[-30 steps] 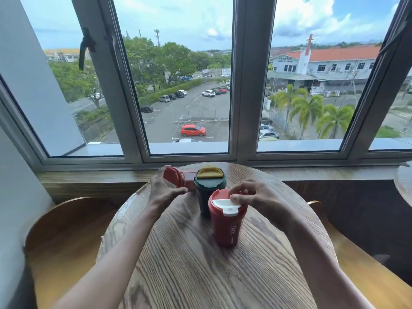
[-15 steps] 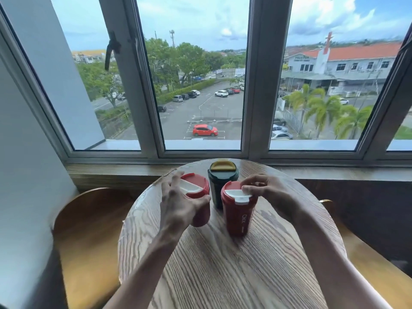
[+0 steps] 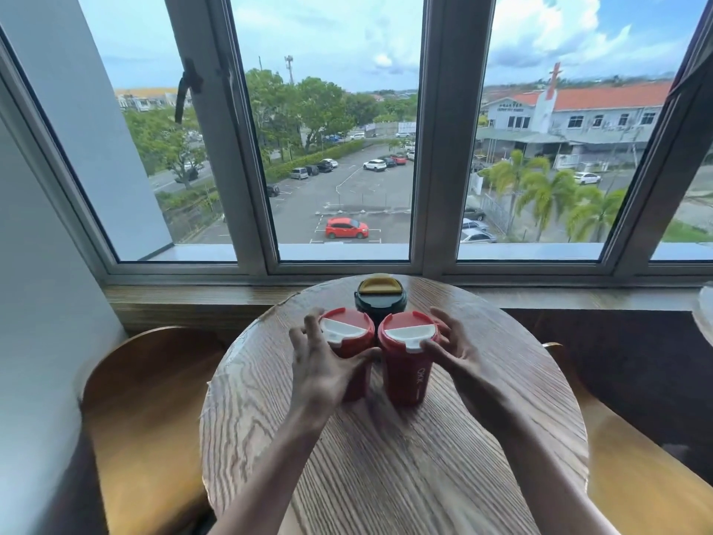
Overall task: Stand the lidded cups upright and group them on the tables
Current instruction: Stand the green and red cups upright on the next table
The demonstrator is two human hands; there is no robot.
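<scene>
A: Item one, the surface. What do you have on it?

B: Round, wood-grained, set against the window sill. On its far half you have three lidded cups, all upright, packed into a tight triangle.

A: List them.

B: Left red cup, red lid with a white flap. Right red cup, same lid, white lettering down its side. The two stand side by side, touching or nearly so. Behind them, between the pair, the dark green cup with a yellow flap on its lid, close against both.

A: Your left hand?

B: Fingers spread and curved around the left red cup, thumb reaching across its front, fingertips at the lid's left edge. A loose wrap; you cannot tell from here how firmly it presses.

A: Your right hand?

B: Open and curved against the right side of the right red cup, thumb at the lid's rim, fingers fanned behind. Contact looks light.

A: Surroundings?

B: A curved wooden chair at either side of the surface, and the window beyond.
</scene>
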